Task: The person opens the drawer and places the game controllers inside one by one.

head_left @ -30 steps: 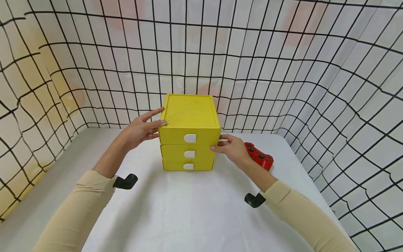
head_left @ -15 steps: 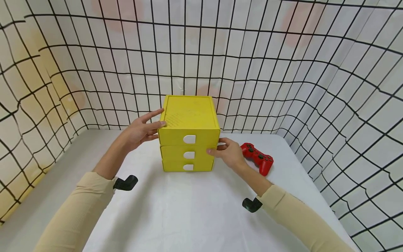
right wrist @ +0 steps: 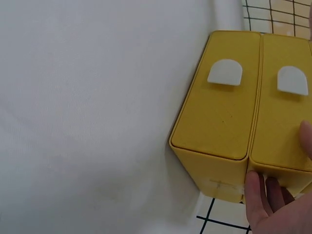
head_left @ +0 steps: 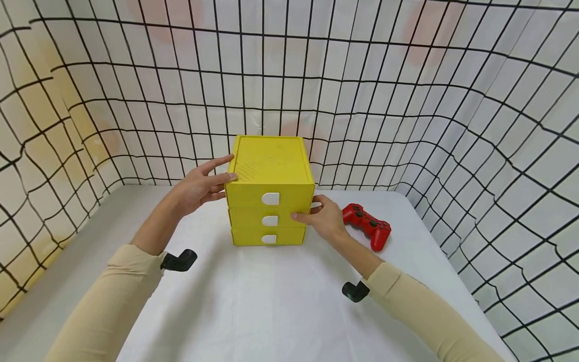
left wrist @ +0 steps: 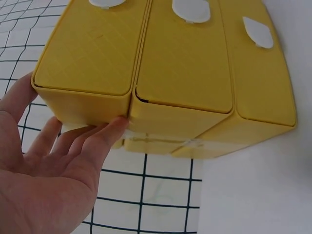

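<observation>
A yellow drawer box [head_left: 271,161] with three stacked drawers and white tab handles stands on the white table, its drawers closed. My left hand [head_left: 199,188] touches its upper left side with spread fingers, one fingertip lying on the top edge. In the left wrist view the left fingers [left wrist: 105,139] rest along the side of the upper drawers. Across from it, my right hand [head_left: 326,218] grips the right front corner, thumb on the middle drawer's front. The right wrist view shows the right fingers [right wrist: 256,195] against the side, near the seam above the bottom drawer.
A red game controller [head_left: 367,226] lies on the table [head_left: 253,306] just right of my right hand. Black netting [head_left: 289,75] over white sheeting surrounds the table at the back and both sides. Small black cameras [head_left: 179,260] sit at both wrists.
My right hand has shifted a little left, its thumb farther over the middle drawer's front, so more of the red controller shows. The left hand stays at the box.
</observation>
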A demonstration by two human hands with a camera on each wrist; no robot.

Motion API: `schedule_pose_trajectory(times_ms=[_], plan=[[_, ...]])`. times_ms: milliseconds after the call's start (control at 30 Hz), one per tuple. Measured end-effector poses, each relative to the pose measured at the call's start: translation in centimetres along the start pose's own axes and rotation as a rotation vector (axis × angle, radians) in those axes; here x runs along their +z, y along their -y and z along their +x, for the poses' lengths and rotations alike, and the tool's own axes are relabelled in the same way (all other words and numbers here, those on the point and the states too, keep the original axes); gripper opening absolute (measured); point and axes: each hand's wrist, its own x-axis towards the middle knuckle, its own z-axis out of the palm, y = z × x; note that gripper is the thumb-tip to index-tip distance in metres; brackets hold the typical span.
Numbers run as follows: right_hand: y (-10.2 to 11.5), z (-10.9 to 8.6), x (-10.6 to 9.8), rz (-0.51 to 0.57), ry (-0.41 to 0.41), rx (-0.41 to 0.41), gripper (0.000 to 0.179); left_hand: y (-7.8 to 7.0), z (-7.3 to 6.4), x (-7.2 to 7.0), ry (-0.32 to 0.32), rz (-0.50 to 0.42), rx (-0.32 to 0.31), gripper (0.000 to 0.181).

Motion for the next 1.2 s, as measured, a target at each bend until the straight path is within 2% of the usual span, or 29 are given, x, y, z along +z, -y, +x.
schedule_pose_trajectory(times_ms=[200, 367, 500, 633, 733, 1033, 1200], plan=[[0.0, -0.1, -0.2, -0.009, 0.024, -0.002, 0.066, 0.1, -0.1, -0.2, -0.024, 0.019, 0.002, 0.078], [-0.9, -0.9, -0.7, -0.074, 0.069, 0.018, 0.051, 0.4, -0.1, -0.2, -0.031, 0.024, 0.011, 0.079], [-1.6, -2.1, -1.1, -0.095, 0.146, 0.061, 0.04, 0.4, 0.0, -0.3, -0.001, 0.009, 0.026, 0.078], [-2.0, -3.1, -0.9, -0.074, 0.239, 0.085, 0.04, 0.4, 0.0, -0.2, 0.005, 0.0, 0.031, 0.077], [-2.1, -3.4, -0.2, -0.052, 0.277, 0.069, 0.04, 0.4, 0.1, -0.1, -0.001, 0.005, 0.034, 0.076], [-1.3, -3.3, 2.8, 0.15, 0.282, -0.001, 0.028, 0.4, 0.0, -0.2, -0.005, -0.003, 0.012, 0.079], [-1.2, -2.9, 3.8, 0.162, 0.237, -0.01, 0.025, 0.4, 0.0, -0.1, 0.001, 0.0, 0.021, 0.078]])
